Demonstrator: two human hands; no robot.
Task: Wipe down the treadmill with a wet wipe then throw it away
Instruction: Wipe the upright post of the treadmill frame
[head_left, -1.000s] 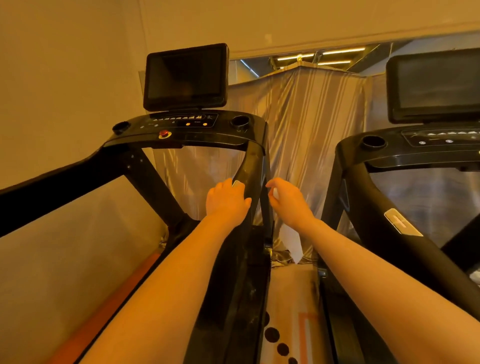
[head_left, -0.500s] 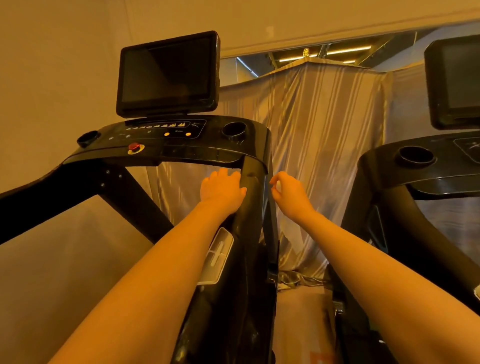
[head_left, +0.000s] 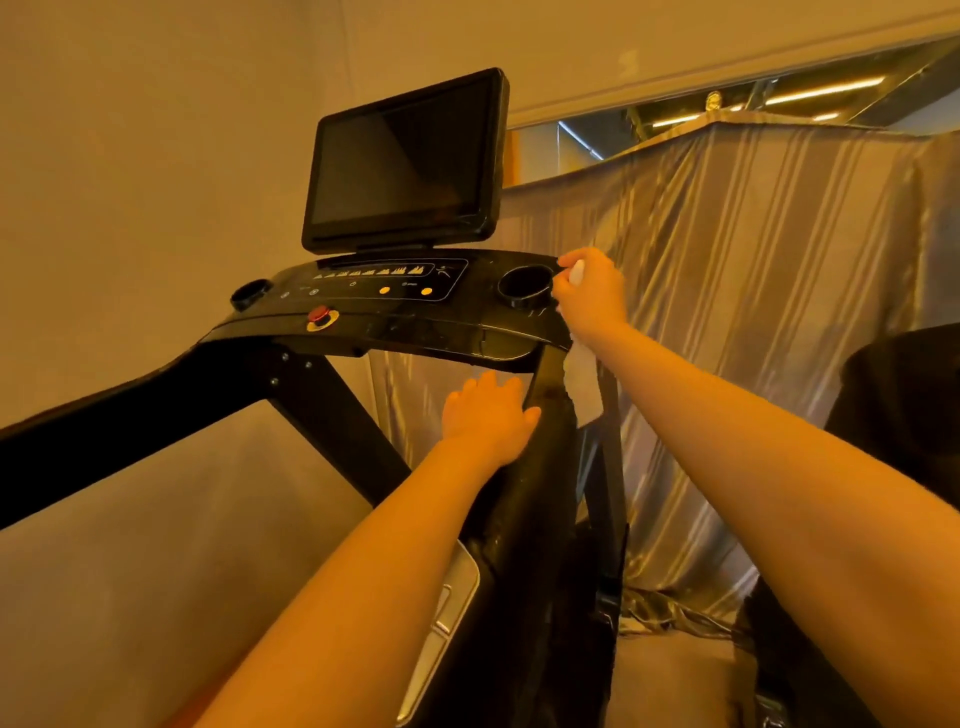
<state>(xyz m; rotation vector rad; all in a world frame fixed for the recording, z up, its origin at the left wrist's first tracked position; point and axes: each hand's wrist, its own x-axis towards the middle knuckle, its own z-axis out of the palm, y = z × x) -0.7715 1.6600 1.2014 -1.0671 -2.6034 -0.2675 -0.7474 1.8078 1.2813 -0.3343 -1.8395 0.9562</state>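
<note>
Half the wet wipe (head_left: 582, 382) hides behind right hand (head_left: 592, 296).

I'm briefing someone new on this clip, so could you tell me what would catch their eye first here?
First, the big dark screen standing above the treadmill console, left of centre. Next, the right hand at the console's right end beside the cup holder, gripping a white wet wipe that hangs below it. The left hand rests on the black handrail just beneath, and a striped curtain fills the right background.
</note>
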